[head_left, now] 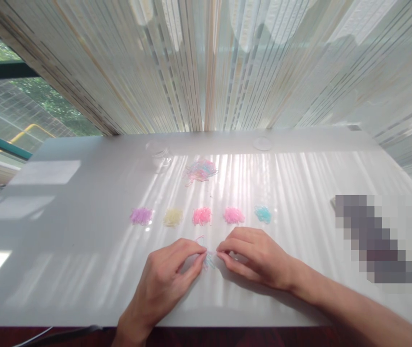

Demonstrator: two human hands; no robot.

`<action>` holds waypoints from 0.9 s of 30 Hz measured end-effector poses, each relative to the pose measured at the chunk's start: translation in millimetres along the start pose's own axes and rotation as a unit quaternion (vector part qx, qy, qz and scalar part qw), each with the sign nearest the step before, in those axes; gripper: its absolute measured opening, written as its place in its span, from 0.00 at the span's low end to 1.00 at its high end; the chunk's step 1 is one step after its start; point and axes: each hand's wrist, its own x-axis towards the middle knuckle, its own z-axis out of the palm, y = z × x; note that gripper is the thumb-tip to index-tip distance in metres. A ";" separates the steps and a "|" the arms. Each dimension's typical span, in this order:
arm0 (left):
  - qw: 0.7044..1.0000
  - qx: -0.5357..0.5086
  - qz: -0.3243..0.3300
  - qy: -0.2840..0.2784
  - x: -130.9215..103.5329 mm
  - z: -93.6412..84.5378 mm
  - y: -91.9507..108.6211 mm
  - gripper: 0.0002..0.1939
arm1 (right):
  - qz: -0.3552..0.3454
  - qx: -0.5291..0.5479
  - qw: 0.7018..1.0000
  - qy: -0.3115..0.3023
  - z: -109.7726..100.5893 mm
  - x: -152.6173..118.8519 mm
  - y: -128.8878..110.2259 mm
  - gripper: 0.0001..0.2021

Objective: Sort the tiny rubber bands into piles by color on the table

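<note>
Both hands meet near the table's front middle, fingertips pinched close together. My left hand [171, 272] is closed on thin pink and blue bands [209, 261] that show between the hands. My right hand [252, 253] pinches at the same strands from the right side. Beyond them lies a row of small piles: purple [141, 216], yellow [173, 217], coral pink [202, 216], light pink [233, 215] and teal [262, 214]. A mixed-colour pile [201, 171] sits farther back.
A clear jar [160, 159] lies at the back of the white table [93, 231], with a clear round lid [262, 143] to its right. A pixelated object [375, 241] is at the right. Striped curtains [206, 67] hang behind. A cable [83, 330] runs along the front left edge.
</note>
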 end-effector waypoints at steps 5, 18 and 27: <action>1.000 0.001 0.007 0.015 0.6 -1.2 -1.1 0.05 | 0.001 -0.010 1.000 0.007 0.3 0.5 0.7 0.11; 1.000 -0.003 0.013 0.014 2.5 1.6 2.0 0.05 | 0.000 -0.007 1.000 0.008 3.4 -2.2 2.5 0.07; 1.000 0.000 0.009 0.005 3.3 2.1 1.2 0.05 | 0.015 -0.016 1.000 0.015 -0.2 0.0 0.6 0.10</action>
